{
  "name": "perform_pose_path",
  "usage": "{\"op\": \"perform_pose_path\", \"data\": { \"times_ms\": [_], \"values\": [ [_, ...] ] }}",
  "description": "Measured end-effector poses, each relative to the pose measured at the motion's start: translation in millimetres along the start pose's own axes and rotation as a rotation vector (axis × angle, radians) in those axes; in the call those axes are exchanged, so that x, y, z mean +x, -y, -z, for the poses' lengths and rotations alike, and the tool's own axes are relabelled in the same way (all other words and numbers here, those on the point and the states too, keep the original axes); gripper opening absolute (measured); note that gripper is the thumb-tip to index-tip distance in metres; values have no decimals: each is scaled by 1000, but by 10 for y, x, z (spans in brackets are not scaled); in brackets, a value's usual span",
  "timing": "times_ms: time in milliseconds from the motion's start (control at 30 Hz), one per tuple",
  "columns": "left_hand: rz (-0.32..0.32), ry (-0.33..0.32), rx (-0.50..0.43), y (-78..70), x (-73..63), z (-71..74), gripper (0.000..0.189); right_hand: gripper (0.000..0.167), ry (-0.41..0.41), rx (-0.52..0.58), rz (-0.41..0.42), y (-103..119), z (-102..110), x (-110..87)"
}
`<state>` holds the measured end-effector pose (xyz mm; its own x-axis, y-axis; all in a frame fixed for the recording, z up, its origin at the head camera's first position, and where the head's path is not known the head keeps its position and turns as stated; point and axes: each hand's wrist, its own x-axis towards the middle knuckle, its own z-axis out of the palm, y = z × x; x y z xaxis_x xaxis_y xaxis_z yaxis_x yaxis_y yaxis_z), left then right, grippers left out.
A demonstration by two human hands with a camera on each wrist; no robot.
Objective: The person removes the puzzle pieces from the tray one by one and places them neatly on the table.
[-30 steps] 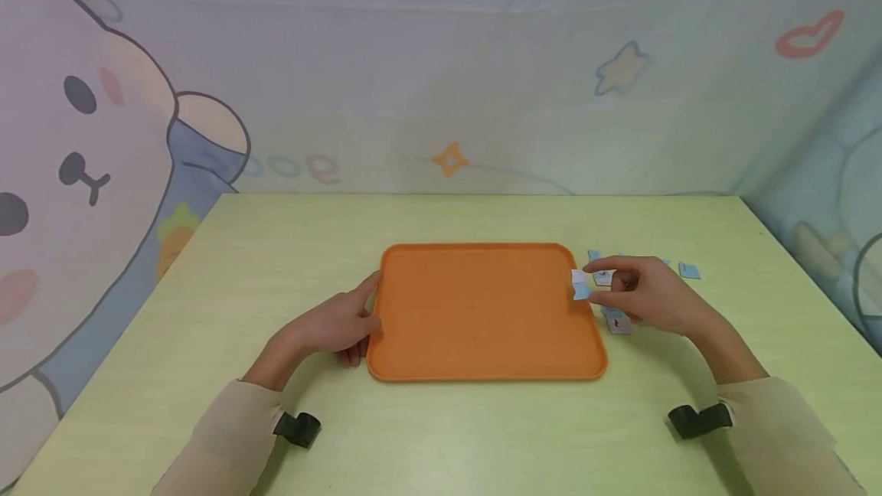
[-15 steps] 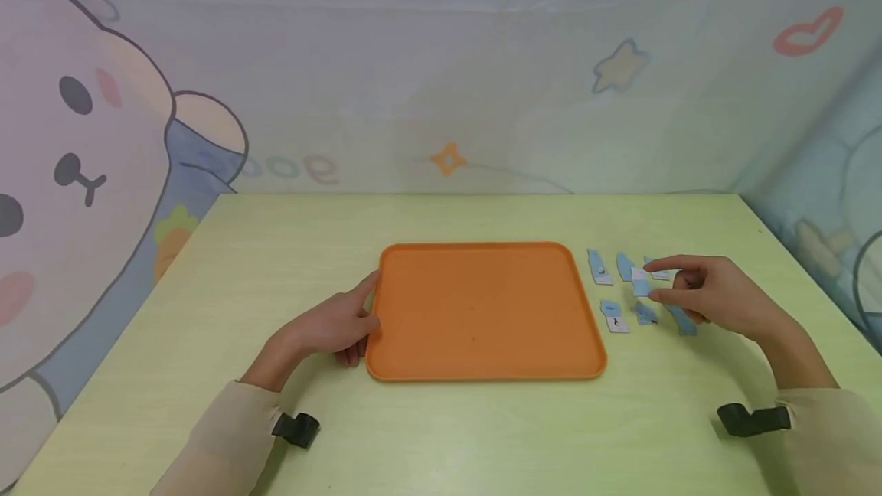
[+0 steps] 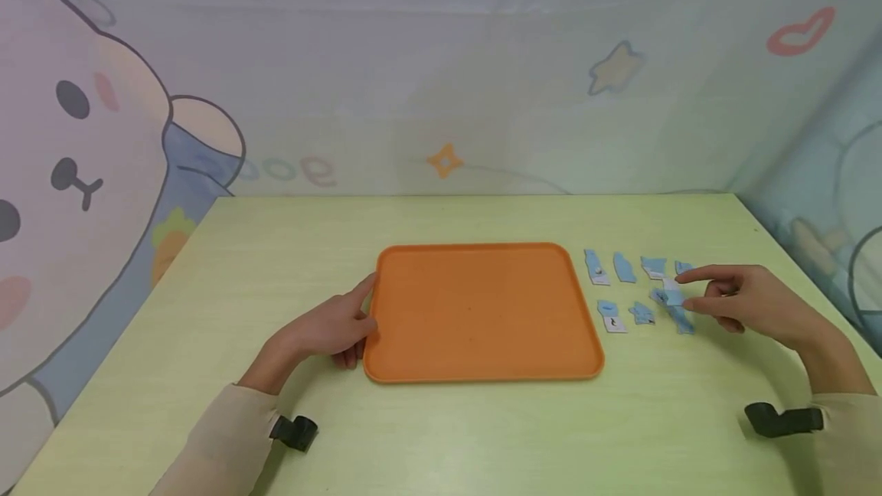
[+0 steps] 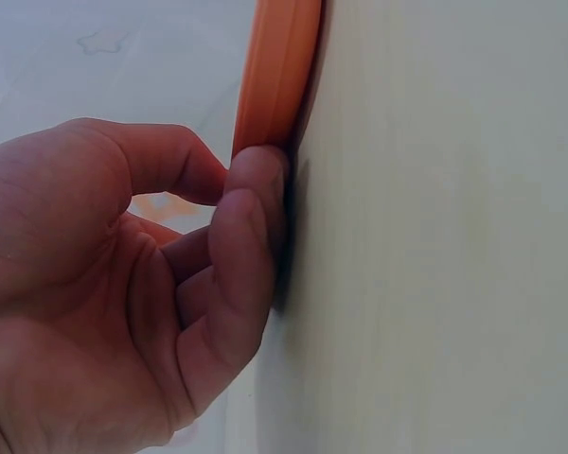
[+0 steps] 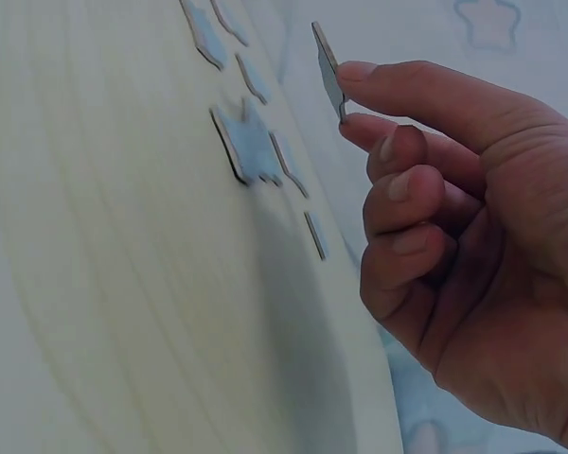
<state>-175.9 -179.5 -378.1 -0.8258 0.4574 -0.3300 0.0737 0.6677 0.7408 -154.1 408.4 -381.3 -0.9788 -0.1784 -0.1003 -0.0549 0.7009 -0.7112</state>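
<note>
My right hand pinches a small blue-and-white jigsaw puzzle piece between thumb and index finger, the other fingers curled in. In the right wrist view that held piece shows edge-on, raised above the table. Below and left of this hand lie several loose puzzle pieces, light blue with white parts, spread in two loose rows. An orange rectangular tray lies flat at the middle of the table. My left hand grips its left rim, and the left wrist view shows the fingertips right at the rim's underside.
The pale yellow-green table runs back to a printed cloth backdrop with a cartoon bear. Close beside the tray's right edge lies one loose blue piece. A black camera strap sits on each wrist.
My right hand has moved right, carrying the puzzle piece from above the tray's right rim to over the loose pieces. The left hand stays at the tray's left rim.
</note>
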Motion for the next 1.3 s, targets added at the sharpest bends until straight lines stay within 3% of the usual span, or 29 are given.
{"op": "perform_pose_path", "data": {
  "times_ms": [367,1000,1133,1300],
  "values": [
    [-7,9,-3,2,7,12,87,43,-32,11,-41,-276,155,-135],
    [7,-4,-17,47,-90,45,87,50,41,32,-29,-347,113,-48],
    [4,-5,-15,59,-87,45,87,56,-6,-10,-42,-300,115,-41],
    [8,-7,3,72,-71,45,87,51,-164,-104,-1,-59,67,-11]
  ]
}}
